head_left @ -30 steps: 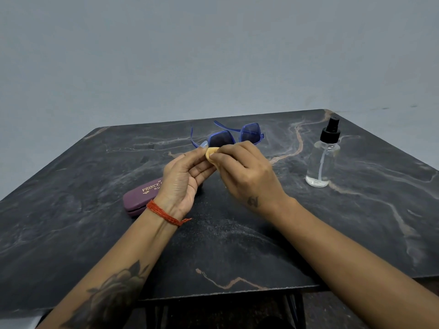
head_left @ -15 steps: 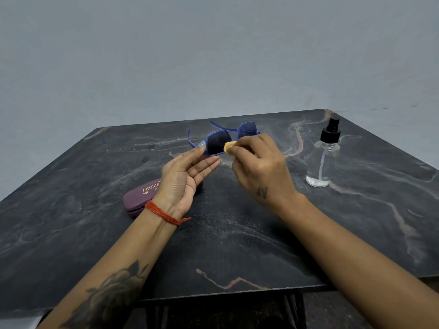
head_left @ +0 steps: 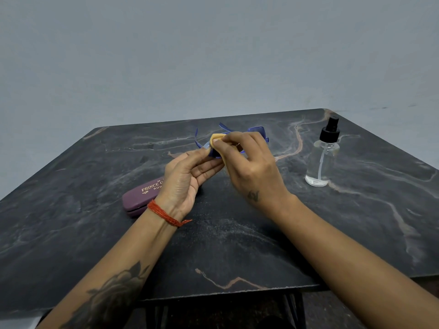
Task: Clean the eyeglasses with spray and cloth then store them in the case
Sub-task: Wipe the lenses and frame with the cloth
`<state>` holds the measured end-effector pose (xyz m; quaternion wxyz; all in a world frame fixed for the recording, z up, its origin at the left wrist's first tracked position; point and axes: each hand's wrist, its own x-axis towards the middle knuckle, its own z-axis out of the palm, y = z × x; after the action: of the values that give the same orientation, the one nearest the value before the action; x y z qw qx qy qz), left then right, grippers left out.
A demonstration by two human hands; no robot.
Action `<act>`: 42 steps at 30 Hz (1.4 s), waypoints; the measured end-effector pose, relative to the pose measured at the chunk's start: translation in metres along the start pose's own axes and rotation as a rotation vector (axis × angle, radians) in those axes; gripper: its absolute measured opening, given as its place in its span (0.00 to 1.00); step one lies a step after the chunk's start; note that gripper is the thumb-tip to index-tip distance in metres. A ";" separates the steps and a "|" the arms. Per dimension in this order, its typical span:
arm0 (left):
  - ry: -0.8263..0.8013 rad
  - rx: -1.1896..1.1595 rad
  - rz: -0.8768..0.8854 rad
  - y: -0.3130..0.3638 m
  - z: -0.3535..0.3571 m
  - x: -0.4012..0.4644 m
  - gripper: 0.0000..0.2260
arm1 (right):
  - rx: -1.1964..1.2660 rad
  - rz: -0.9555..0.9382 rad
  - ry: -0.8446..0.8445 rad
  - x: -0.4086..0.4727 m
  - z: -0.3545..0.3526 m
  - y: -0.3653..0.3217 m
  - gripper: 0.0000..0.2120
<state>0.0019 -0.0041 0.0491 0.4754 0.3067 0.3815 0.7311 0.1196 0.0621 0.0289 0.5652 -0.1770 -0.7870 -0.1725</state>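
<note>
Blue-framed eyeglasses [head_left: 257,130] with dark lenses are held above the dark marble table [head_left: 71,210], arms unfolded and pointing away from me. My left hand [head_left: 187,176] pinches the left lens edge between thumb and fingers. My right hand [head_left: 247,162] presses a small folded yellow cloth [head_left: 216,137] against the top of that lens and hides most of the frame. A clear spray bottle [head_left: 324,154] with a black pump stands to the right. A closed purple case [head_left: 142,195] with gold lettering lies on the table behind my left wrist.
The table's front edge [head_left: 213,295] runs below my forearms, with dark legs under it. A plain grey wall rises behind the table. A red thread band [head_left: 166,214] circles my left wrist.
My right hand carried the yellow cloth across the left lens, rightwards then back to its upper left edge. The glasses tilted slightly; the bottle and case stayed put.
</note>
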 end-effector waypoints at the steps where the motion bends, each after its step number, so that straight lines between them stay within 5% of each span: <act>1: -0.001 0.001 0.001 0.000 0.000 0.000 0.05 | -0.006 0.004 -0.001 0.000 0.000 0.000 0.09; 19: 0.040 -0.075 -0.017 0.001 -0.004 0.003 0.12 | 0.022 0.078 -0.028 -0.002 -0.006 0.002 0.03; 27: 0.007 -0.027 -0.009 0.000 -0.004 0.002 0.08 | 0.051 -0.043 0.014 0.000 0.002 -0.004 0.07; 42: 0.027 -0.079 -0.051 0.001 -0.002 0.001 0.06 | 0.013 0.086 0.005 -0.001 -0.002 -0.004 0.06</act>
<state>-0.0004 -0.0038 0.0492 0.5002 0.2682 0.3663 0.7373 0.1197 0.0572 0.0282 0.5754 -0.2067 -0.7782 -0.1436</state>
